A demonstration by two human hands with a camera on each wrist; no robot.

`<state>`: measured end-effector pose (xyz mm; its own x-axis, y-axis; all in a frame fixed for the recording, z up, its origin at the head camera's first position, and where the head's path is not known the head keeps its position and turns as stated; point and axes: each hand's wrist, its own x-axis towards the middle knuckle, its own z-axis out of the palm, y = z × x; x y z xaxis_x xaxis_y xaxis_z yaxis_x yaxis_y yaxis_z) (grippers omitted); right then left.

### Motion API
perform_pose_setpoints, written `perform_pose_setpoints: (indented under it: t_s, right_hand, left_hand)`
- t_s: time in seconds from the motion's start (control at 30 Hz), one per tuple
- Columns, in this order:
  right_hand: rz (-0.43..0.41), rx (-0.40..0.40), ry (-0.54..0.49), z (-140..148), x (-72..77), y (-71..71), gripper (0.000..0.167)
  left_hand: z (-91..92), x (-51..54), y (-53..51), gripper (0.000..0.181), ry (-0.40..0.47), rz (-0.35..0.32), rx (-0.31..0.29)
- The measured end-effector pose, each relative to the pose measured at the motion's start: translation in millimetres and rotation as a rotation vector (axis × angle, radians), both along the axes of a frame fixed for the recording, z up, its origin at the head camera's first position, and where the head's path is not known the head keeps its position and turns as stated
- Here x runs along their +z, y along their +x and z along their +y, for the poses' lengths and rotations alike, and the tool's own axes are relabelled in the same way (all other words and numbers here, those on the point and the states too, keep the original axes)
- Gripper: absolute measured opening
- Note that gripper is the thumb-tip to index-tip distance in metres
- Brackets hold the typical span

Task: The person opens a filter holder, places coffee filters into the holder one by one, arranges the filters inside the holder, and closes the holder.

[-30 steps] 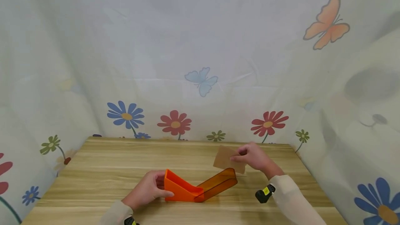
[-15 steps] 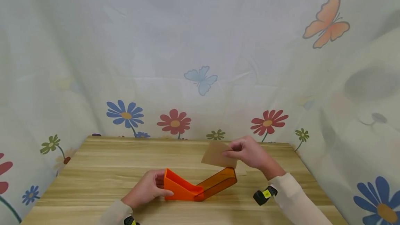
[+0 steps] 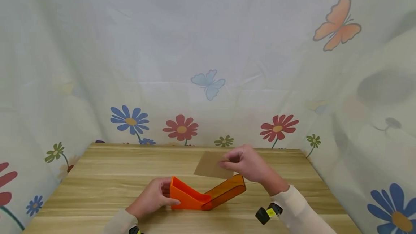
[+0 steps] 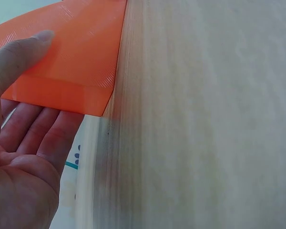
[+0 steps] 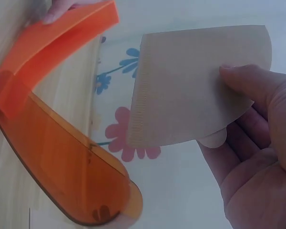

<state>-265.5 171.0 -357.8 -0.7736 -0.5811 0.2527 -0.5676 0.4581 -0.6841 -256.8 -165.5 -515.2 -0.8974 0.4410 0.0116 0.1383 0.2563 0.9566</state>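
An orange filter case [image 3: 186,196] lies on its side on the table, its translucent amber lid [image 3: 225,192] swung out to the right. My left hand [image 3: 152,197] grips the case's left end; in the left wrist view the thumb lies on its face and the fingers [image 4: 47,129] go behind it. Above and behind the lid, my right hand [image 3: 247,165] pinches a brown paper coffee filter [image 5: 195,86] by one edge. In the right wrist view the filter has a crimped side, and a small rounded tab shows under the thumb-side edge. Filter and case are apart.
A thin pale sheet [image 3: 250,182] lies on the wooden table [image 3: 130,161] behind the lid, mostly hidden. A white curtain [image 3: 156,46] printed with flowers and butterflies hangs behind the table and at both sides.
My right hand has moved left with the coffee filter, from right of the lid to above and behind it. My left hand and the case have stayed in place.
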Motion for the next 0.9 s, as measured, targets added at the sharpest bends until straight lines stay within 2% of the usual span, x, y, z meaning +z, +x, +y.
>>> perform_pose_setpoints:
  t_s: [0.5,0.9]
  right_hand:
    - [-0.032,0.018,0.008,-29.0,-17.0,8.6,0.009]
    - [-0.082,0.009,0.013,-46.6,-32.3,8.7,0.007]
  left_hand:
    - [0.0,0.5,1.1,0.051,-0.011,0.009,0.012]
    - [0.0,-0.2,0.7,0.054,-0.011,0.014,0.012]
